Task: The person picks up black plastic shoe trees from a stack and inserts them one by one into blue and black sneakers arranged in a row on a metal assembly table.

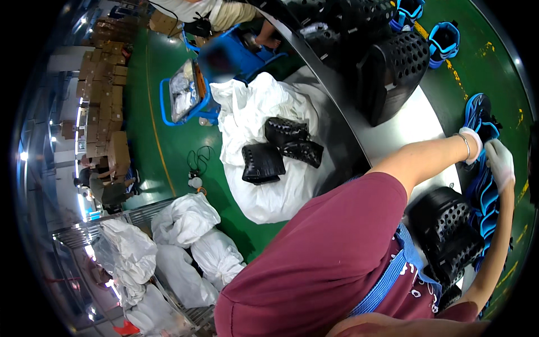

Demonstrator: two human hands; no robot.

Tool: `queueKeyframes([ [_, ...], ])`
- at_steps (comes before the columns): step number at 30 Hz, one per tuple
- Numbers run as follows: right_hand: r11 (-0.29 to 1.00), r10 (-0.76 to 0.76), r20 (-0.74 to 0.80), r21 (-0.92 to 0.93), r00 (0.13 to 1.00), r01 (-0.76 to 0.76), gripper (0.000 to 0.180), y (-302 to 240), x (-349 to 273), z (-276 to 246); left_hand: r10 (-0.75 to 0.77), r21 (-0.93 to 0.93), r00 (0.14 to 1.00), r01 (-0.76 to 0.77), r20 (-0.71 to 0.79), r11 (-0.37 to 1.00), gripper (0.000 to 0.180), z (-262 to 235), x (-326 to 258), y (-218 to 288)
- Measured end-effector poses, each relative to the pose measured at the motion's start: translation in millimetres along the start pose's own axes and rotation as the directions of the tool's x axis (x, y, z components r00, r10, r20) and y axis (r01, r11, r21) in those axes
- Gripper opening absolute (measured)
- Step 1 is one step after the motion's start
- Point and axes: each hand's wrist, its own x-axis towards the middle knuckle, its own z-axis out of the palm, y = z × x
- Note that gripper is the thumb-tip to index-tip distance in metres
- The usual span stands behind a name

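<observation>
Both gloved hands work at the stack of blue-and-black pieces (487, 191) on the desk's (410, 123) right edge: the right hand (499, 163) lies flat on it, the left hand (473, 143) grips its far end. Seemingly sorting; next calls for lifting one piece free.

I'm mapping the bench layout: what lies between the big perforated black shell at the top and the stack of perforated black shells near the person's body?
In the head view, a bare stretch of grey bench top, crossed by the person's left forearm, separates the upper shell from the lower stack.

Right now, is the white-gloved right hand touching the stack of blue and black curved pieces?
Touching. The head view shows the gloved right hand laid flat on the stack of blue and black curved pieces, with no gap between them.
</observation>
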Motion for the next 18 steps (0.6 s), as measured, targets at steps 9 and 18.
queueKeyframes([
  [9,0.964,0.219,-0.475,-0.028,0.852,-0.264,0.027,43,-256,-46,-0.003,-0.017,0.989,0.001,-0.149,1.000,0.032,-10,-59,4],
  [18,0.846,0.473,-0.715,0.207,0.514,-0.491,0.019,32,-394,30,-0.032,-0.056,0.840,0.002,-0.541,0.998,0.039,-64,-86,-37],
])
